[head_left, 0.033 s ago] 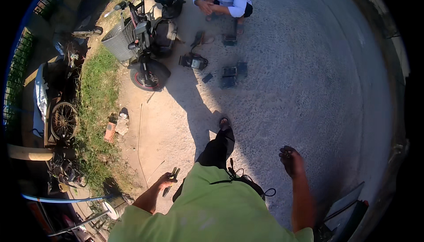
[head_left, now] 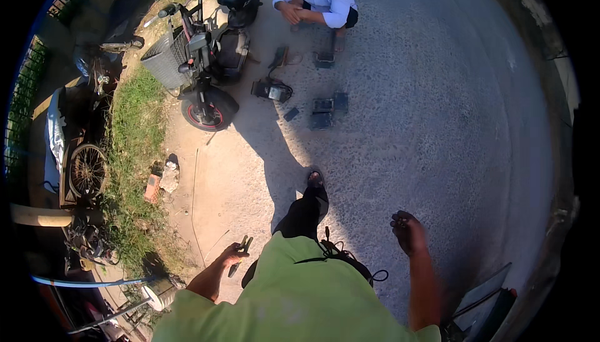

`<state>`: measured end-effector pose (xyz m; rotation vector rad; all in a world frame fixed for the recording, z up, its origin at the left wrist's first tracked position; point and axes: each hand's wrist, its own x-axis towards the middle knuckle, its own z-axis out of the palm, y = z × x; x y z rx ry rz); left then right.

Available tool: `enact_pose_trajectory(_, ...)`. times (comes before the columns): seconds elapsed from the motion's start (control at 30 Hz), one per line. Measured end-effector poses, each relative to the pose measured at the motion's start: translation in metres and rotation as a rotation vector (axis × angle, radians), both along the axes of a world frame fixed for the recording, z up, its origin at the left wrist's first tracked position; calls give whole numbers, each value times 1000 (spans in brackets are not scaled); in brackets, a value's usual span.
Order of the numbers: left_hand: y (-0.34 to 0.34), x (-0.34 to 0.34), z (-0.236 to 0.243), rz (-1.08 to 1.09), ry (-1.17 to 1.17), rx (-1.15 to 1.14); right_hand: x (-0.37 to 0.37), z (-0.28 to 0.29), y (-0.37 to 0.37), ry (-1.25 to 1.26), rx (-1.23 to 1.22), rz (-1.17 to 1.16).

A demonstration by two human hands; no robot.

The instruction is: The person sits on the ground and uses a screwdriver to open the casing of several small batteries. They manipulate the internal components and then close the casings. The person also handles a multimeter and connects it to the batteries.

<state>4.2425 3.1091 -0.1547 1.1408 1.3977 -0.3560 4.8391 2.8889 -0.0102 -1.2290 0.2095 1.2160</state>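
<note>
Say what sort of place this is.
Outdoors, probably a lane or roadside: rough, sunlit pavement, a strip of grass along its left edge, and a parked scooter with a front basket.

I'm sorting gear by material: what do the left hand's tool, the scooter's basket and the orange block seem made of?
Tool in the left hand: probably metal, going by its slim, dark prongs; finish too small to tell.
Basket: grey, dull wire or plastic; its open mesh fits either.
Orange block: perhaps fired clay, from its matte colour.
</note>
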Motion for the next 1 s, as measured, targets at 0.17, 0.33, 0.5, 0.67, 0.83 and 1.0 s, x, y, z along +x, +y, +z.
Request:
enact_pose_trajectory(0.17, 121, 134, 6, 70, 33, -39, 62, 32, 117, 25, -109, 167)
enact_pose_trajectory(0.33, 199, 249, 24, 149, -202, 184, 149, 57, 201, -28, -103, 265)
enact_pose_trajectory(0.5, 211, 291, -28, 477, -351, 174, 229, 49, 307, -30, -142, 450)
enact_pose_trajectory(0.67, 187, 368, -38, 688, -274, 216, 308, -34, 397, 36, -199, 738)
enact_pose_trajectory(0.83, 151, 436, -48, 547, 213, 170, 368, -119, 491, -64, -262, 1083)
enact_pose_trajectory(1.0, 145, 514, -121, 702, 216, 70, 424, -201, 533, -63, -342, 1221)
